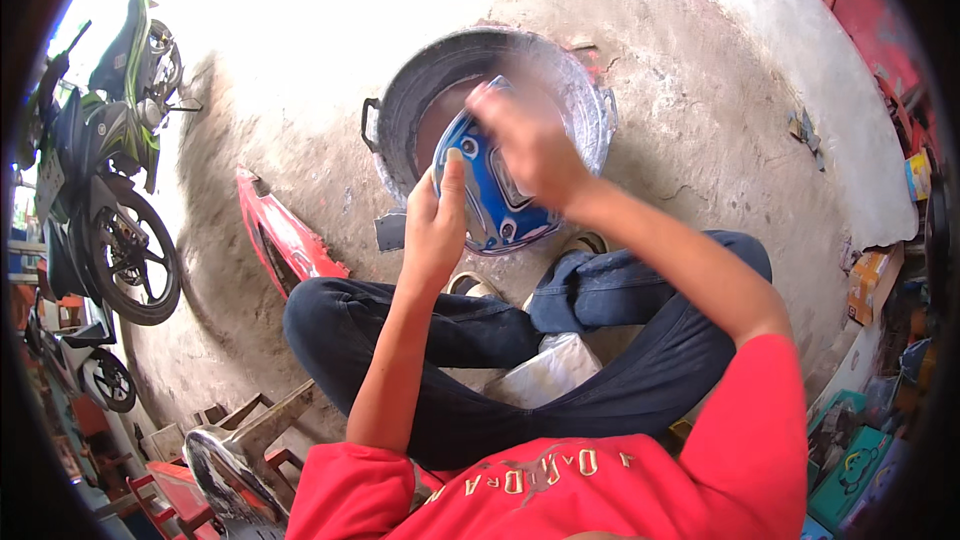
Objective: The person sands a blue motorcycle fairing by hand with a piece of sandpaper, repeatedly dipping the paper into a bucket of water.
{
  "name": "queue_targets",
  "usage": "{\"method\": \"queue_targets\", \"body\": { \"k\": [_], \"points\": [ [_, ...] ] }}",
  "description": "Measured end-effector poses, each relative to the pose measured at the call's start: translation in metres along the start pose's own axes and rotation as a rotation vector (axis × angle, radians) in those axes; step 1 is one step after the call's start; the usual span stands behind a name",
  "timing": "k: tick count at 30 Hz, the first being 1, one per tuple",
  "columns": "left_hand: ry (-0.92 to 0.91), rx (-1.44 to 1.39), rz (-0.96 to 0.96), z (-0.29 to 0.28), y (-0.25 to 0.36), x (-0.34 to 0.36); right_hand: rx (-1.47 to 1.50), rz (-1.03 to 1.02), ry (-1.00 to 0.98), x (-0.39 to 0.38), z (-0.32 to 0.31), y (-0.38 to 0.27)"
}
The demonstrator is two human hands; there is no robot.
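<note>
A curved blue panel with white-silver markings and round fittings [474, 183] is tilted above a large grey basin [392, 152]. My left hand [438, 225] grips the panel's near left edge, thumb on its face and the other fingers behind it. Over the panel's upper right side is my right hand [533, 148], smeared by motion. Its fingers are too blurred to tell whether anything is in them. Reddish-brown liquid [437, 112] shows inside the basin, partly hidden by the panel and my right hand.
A red bodywork piece [285, 240] lies on the concrete floor to the left, with a motorcycle [110, 180] beyond it. A small dark block [390, 231] sits beside the basin. Red parts [180, 495] stand lower left. Boxes and clutter [872, 280] line the right side.
</note>
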State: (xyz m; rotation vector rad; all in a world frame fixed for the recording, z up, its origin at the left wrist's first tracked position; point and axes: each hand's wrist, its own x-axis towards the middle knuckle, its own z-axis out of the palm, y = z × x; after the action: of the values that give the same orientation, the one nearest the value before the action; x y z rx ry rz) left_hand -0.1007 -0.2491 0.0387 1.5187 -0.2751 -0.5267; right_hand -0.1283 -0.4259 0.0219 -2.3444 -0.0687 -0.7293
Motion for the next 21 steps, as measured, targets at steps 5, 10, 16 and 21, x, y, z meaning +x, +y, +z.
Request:
{"method": "queue_targets", "body": {
  "k": [5,10,16,21],
  "points": [
    [-0.007,0.108,0.079,-0.01,-0.008,0.003,0.078,-0.051,-0.03,-0.013,0.013,-0.027],
    [-0.007,0.072,0.125,-0.004,-0.003,-0.002,0.091,0.304,0.001,0.012,-0.005,0.017],
    [-0.071,-0.185,-0.019,-0.019,-0.014,0.012,-0.067,-0.087,-0.03,-0.006,0.003,-0.014],
    [-0.047,-0.128,-0.06,-0.02,-0.013,0.009,-0.124,-0.119,-0.056,-0.008,0.01,-0.012]
  ]
}}
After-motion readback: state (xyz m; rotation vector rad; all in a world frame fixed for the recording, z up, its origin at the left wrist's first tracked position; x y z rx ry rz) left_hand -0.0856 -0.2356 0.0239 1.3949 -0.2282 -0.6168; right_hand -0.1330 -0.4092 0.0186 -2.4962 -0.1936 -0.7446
